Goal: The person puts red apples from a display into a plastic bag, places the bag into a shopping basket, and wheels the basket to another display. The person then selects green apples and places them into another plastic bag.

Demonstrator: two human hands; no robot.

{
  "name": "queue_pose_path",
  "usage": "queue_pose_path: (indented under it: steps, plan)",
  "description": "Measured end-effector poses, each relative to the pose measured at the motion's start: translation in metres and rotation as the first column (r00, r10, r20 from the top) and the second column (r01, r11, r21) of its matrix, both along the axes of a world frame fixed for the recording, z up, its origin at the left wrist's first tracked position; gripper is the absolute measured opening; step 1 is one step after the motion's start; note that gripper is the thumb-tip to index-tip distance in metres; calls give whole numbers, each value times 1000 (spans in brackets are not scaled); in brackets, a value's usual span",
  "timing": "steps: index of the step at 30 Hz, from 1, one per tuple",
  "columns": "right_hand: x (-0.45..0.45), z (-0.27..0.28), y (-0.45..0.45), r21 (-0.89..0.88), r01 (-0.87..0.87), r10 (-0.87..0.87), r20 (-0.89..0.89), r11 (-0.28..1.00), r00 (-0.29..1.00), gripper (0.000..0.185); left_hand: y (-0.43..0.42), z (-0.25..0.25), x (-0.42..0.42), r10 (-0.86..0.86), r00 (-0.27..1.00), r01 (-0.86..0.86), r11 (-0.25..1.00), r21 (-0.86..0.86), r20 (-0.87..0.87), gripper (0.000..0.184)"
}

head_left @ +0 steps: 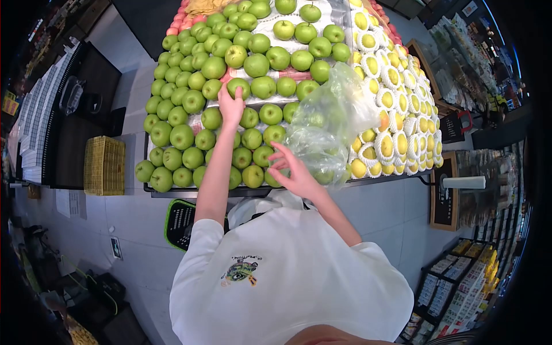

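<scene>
Rows of green apples [182, 137] cover the display stand. My left hand [231, 107] reaches in among them, its fingers and thumb closed about the near left side of one green apple [239, 87]. Part of that grip is hidden from above. Over the front edge of the stand, my right hand [295, 173] has its fingers spread and slightly bent, with nothing in them. Just beyond it, a clear plastic bag [322, 123] lies crumpled across the right-hand apples, beside the wrapped yellow fruit.
Yellow fruit in white foam nets [397, 123] fills the right side of the stand. A black basket with a green rim [180, 221] is below the front edge. A wicker bin [105, 165] stands on the left floor, and a framed sign [445, 195] is at the right.
</scene>
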State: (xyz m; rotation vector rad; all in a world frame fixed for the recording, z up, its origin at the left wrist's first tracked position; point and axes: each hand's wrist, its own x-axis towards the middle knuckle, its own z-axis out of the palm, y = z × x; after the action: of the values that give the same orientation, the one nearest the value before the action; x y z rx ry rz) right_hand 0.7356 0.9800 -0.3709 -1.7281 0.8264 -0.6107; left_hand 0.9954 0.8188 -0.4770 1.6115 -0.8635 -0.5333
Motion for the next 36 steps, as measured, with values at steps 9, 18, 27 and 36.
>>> queue_pose_path:
  steps: [9,18,27,36]
  plan:
    - [-7,-5,1,-51,11,-7,86,999,996,63,17,15,-11,96,929,-91,995,-32,358,64]
    - [-22,-10,5,-34,59,-55,104,998,993,62,25,-1,-7,220,910,-177,973,-151,351,59]
    - [-22,-13,4,-46,58,-54,91,997,994,59,21,7,-6,152,981,-132,979,-158,119,50]
    - [-18,-9,6,-2,29,-29,82,1000,996,57,-6,-9,-6,380,915,-370,924,-96,135,54]
